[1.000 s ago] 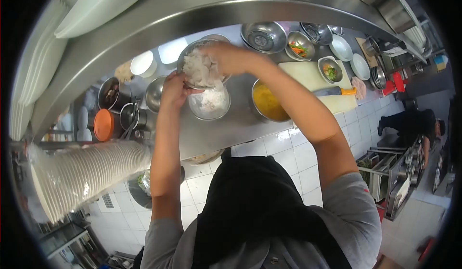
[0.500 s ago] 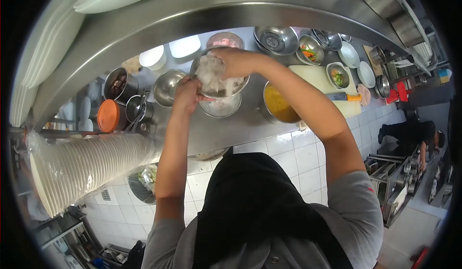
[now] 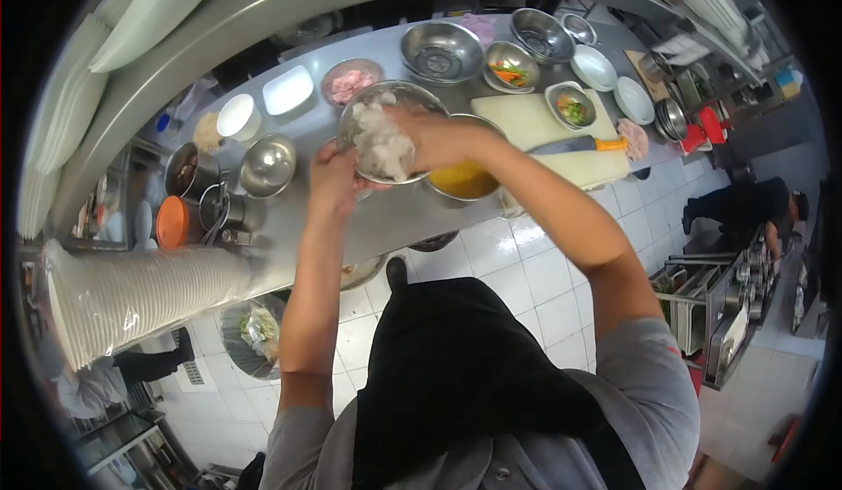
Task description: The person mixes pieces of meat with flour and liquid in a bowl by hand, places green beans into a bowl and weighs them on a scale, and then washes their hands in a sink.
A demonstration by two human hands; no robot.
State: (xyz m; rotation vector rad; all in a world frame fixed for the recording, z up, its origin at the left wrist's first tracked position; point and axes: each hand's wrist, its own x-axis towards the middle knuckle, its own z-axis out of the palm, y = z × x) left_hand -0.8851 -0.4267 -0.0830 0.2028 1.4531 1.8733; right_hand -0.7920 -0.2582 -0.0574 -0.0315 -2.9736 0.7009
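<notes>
My left hand (image 3: 335, 179) is closed on the left rim of a metal mixing bowl (image 3: 430, 97), which is tilted over the counter. Inside that bowl my right hand (image 3: 425, 139) is pressed against a clump of wet, pale, whitish food pieces (image 3: 381, 139). Its fingertips are partly hidden by the clump and blurred. Just right of the bowl, partly behind my right forearm, stands a pot of yellow liquid (image 3: 460, 181). A bowl of pink raw meat pieces (image 3: 353, 81) sits behind the mixing bowl.
To the left stand an empty metal bowl (image 3: 267, 166), a white tub (image 3: 239, 117) and an orange lid (image 3: 178, 223). A knife (image 3: 566, 145) lies on the cutting board (image 3: 504, 113) at right, beside a bowl of vegetables (image 3: 570, 106). Wrapped plates (image 3: 149, 301) are stacked near left. A co-worker (image 3: 745, 208) stands far right.
My view has shifted, showing more of the counter's far side. The pale clump has changed shape under my right hand. The lower bowl of white contents is now mostly hidden.
</notes>
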